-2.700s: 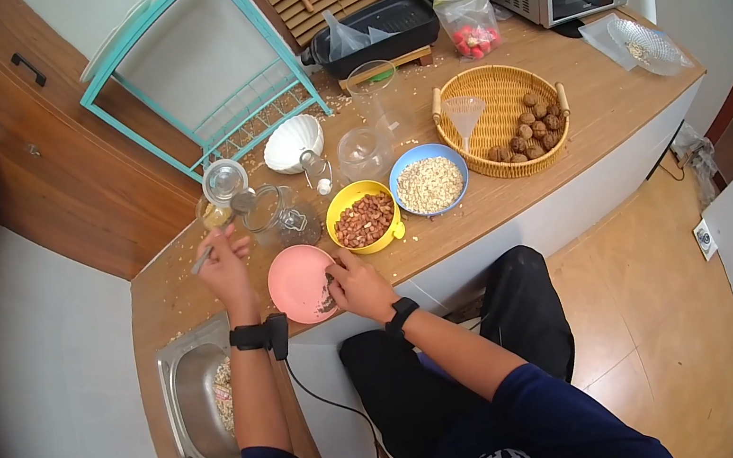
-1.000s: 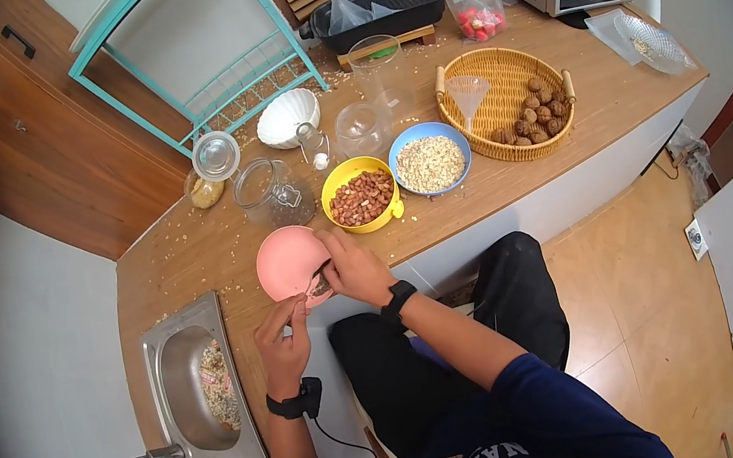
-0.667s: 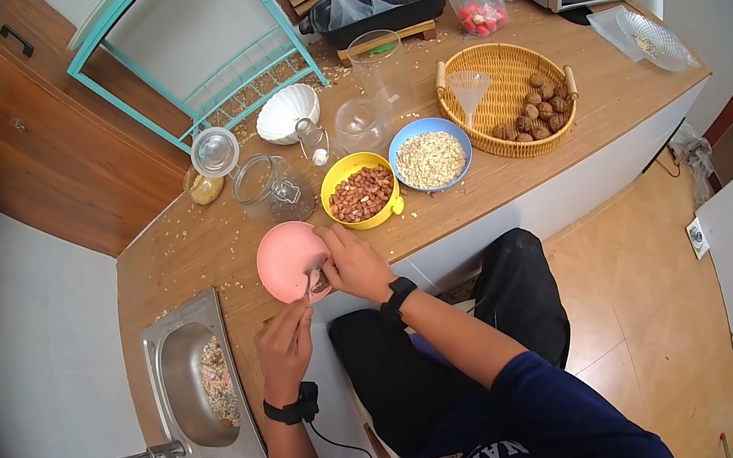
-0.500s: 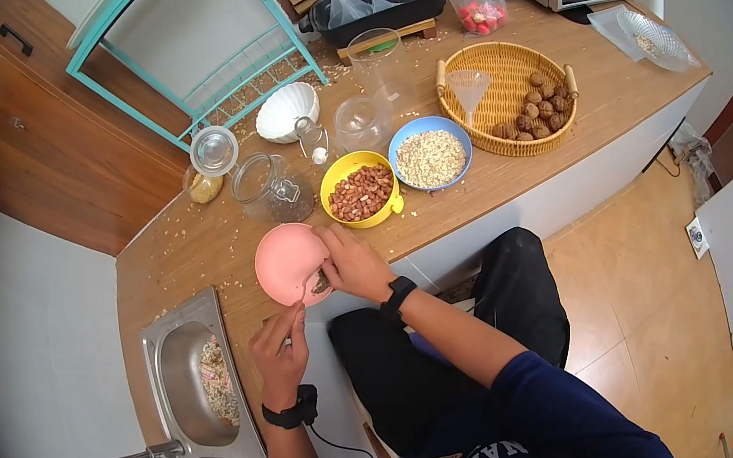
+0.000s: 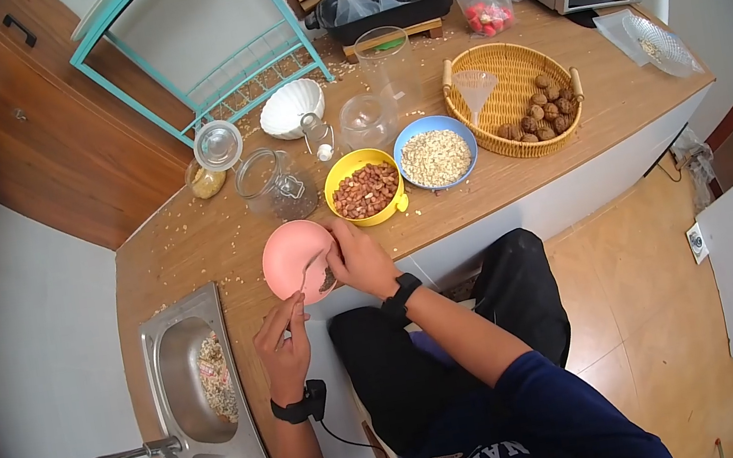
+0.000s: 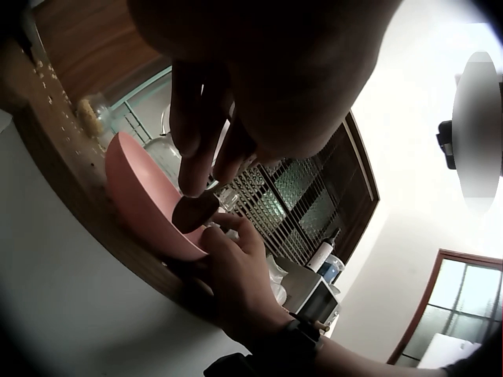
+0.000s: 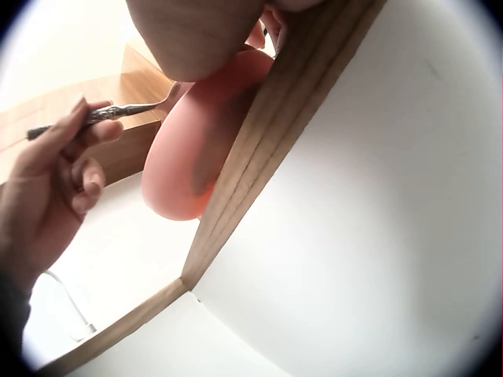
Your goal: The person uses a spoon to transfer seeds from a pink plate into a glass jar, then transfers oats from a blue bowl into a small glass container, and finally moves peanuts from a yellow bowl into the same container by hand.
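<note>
In the head view, my left hand [image 5: 282, 350] pinches the handle of a metal spoon [image 5: 307, 269], whose head is over the pink bowl [image 5: 286, 253]. The right wrist view also shows this patterned spoon handle [image 7: 106, 114] between thumb and fingers. My right hand [image 5: 364, 260] grips the near right rim of the bowl, which sits tilted at the counter's front edge. A small patch of dark, fine grains [image 5: 328, 281] lies low in the bowl beside the right fingers. Just behind stands an open glass clip-top jar [image 5: 272, 186] with dark contents.
Right of the bowl stand a yellow bowl [image 5: 344, 217] of reddish-brown nuts and a blue bowl [image 5: 401, 149] of oats. A wicker basket [image 5: 496, 79] holds walnuts. A steel sink [image 5: 164, 352] lies at left. Loose flakes dot the wooden counter [image 5: 168, 246].
My left hand has come down from beside the glass jar to the pink bowl, bringing the spoon over it. My right hand keeps its place at the rim.
</note>
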